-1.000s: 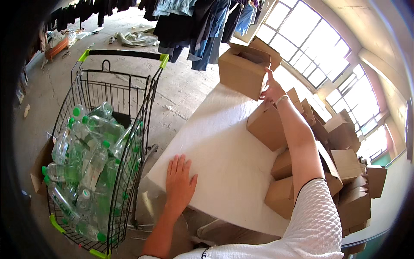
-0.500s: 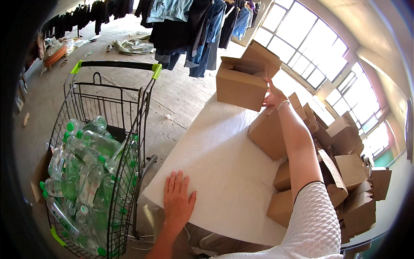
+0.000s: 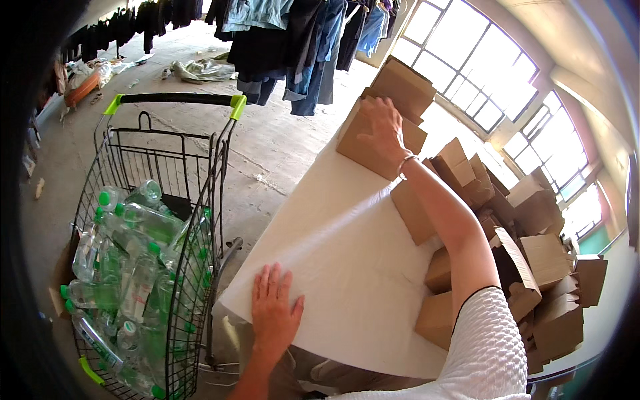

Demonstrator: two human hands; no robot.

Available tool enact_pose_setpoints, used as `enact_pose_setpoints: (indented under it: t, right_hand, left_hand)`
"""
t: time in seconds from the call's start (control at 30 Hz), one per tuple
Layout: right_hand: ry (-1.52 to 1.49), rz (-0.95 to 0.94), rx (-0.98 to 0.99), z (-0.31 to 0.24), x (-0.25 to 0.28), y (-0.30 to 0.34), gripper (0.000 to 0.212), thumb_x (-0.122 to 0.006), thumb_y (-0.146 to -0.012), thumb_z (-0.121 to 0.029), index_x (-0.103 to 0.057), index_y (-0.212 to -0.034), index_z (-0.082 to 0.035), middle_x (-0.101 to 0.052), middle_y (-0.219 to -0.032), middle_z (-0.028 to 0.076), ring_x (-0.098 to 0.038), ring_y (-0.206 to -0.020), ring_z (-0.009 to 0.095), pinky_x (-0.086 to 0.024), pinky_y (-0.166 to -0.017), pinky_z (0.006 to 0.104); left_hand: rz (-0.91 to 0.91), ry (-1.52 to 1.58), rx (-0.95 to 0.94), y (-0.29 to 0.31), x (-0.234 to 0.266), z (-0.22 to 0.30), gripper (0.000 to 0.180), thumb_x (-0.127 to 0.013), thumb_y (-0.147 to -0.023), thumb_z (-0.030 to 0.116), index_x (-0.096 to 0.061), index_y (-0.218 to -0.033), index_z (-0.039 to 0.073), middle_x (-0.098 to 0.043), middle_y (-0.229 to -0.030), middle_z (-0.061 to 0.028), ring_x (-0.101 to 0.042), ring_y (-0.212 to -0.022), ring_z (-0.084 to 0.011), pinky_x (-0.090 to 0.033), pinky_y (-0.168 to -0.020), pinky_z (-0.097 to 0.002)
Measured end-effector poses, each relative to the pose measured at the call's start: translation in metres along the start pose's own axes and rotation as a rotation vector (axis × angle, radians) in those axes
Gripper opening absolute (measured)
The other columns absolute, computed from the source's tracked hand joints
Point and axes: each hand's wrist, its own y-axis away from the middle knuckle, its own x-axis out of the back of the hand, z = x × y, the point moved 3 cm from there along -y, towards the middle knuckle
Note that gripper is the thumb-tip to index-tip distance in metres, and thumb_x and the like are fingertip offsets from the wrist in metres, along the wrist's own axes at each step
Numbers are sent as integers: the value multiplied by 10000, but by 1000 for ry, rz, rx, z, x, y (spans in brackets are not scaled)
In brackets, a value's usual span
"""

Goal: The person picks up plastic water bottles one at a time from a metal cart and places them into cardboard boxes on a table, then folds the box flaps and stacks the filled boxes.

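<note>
My left hand (image 3: 277,310) lies flat on the white-covered table (image 3: 333,267), fingers stretched out and holding nothing. My right arm reaches to the far end of the table. There my right hand (image 3: 385,127) bends its fingers over the top edge of an open brown cardboard box (image 3: 360,143), with the thumb out to the left against its wall. One flap of that box stands up at the back. The inside of the box is mostly hidden behind the hand. Another cardboard box (image 3: 412,212) sits close to it, under my right forearm.
Several cardboard boxes (image 3: 543,260) are heaped along the table's right side. At the left stands a black wire shopping cart (image 3: 177,140) with green-capped plastic bottles (image 3: 143,267) in it. Clothes (image 3: 310,53) hang at the far side, and large windows (image 3: 460,53) are at the upper right.
My right hand has moved from the box's right side to its top edge, left of before. The box is turned and shifted slightly nearer. My left hand has stayed in place.
</note>
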Motion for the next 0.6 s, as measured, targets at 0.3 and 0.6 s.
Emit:
enact_pose_setpoints:
  t: [0.3,0.6]
  right_hand:
    - [136,-675,-354,15,-47,-50,1094,-872,-672,-511,-363,-1579,-172,-538,-1391,306,-521,-1312,489,-397,-1072,624]
    - [-50,-529,-273,35,-50,-26,937,-728,-831,-634,-384,-1574,-179,-655,-1292,222,-620,-1221,394,-472,-1033,471]
  left_hand:
    - [-28,19,6,-1,1,-1,558,-741,-884,259,-586,-1357,7,-487,-1508,-210,-400,-1449,-388,-273,-1233,-538]
    - [-26,30,22,-1,-1,0,547,-747,-879,260,-597,-1353,34,-485,-1516,-196,-403,-1441,-396,-282,-1221,-544]
